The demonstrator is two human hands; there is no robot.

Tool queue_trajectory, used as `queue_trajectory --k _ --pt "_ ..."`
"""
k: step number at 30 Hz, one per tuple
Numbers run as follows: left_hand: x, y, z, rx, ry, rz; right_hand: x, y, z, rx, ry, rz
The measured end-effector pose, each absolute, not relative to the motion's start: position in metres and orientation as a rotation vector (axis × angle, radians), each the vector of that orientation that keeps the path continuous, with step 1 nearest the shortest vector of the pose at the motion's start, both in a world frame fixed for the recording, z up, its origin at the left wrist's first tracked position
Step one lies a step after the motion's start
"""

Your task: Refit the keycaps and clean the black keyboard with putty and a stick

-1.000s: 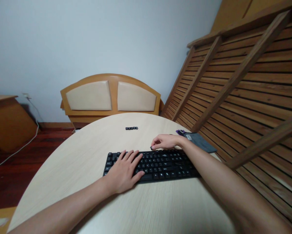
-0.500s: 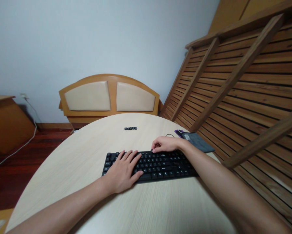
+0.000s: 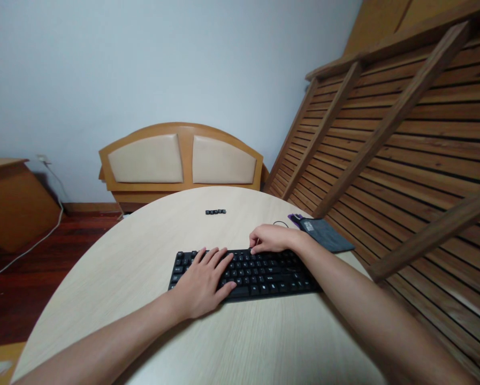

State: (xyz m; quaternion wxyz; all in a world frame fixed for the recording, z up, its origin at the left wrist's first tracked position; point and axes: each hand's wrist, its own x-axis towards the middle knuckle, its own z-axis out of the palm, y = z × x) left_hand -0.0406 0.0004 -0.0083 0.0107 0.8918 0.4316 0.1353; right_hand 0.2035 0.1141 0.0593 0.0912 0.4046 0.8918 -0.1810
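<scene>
A black keyboard [image 3: 259, 275] lies on the pale round table [image 3: 143, 235]. My left hand [image 3: 202, 283] rests flat on its left part, fingers spread over the keys. At the keyboard's back edge, right of the middle, my right hand [image 3: 269, 238] is bent down with thumb and forefinger pinched on a keycap in the top row. The fingers mostly hide that keycap. Beyond the keyboard, several loose black keycaps [image 3: 215, 212] sit in a short row on the table.
A dark grey cloth pouch or mat [image 3: 328, 234] with a purple edge lies at the table's right side, near a thin black cable [image 3: 280, 222]. Wooden slatted panels [image 3: 384, 155] lean along the right. A padded headboard [image 3: 147, 160] stands behind the table.
The camera view shifts very slightly. My right hand stays at the keyboard's back edge with its fingertips moving only a little; my left hand holds its place.
</scene>
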Motion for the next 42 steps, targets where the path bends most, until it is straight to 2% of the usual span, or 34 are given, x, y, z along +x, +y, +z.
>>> queue_trajectory --k 11,18,23,26,35,42 --pt "-0.042 0.001 -0.012 2.79 1.342 0.467 0.196 0.115 0.067 1.206 2.59 -0.422" --pt "-0.04 0.001 -0.008 2.779 1.342 0.415 0.188 0.107 0.067 1.182 2.585 -0.183" --pt "-0.04 0.0 -0.008 2.771 1.353 0.423 0.194 0.119 0.068 1.203 2.547 -0.425" --pt "-0.04 0.0 -0.008 2.768 1.357 0.42 0.194 0.133 0.066 1.232 2.537 -0.464" --pt "-0.04 -0.001 -0.007 2.757 1.37 0.387 0.157 0.183 0.038 1.571 2.648 -0.089" --pt "-0.04 -0.001 -0.007 2.746 1.385 0.362 0.119 0.209 0.022 1.681 2.642 0.066"
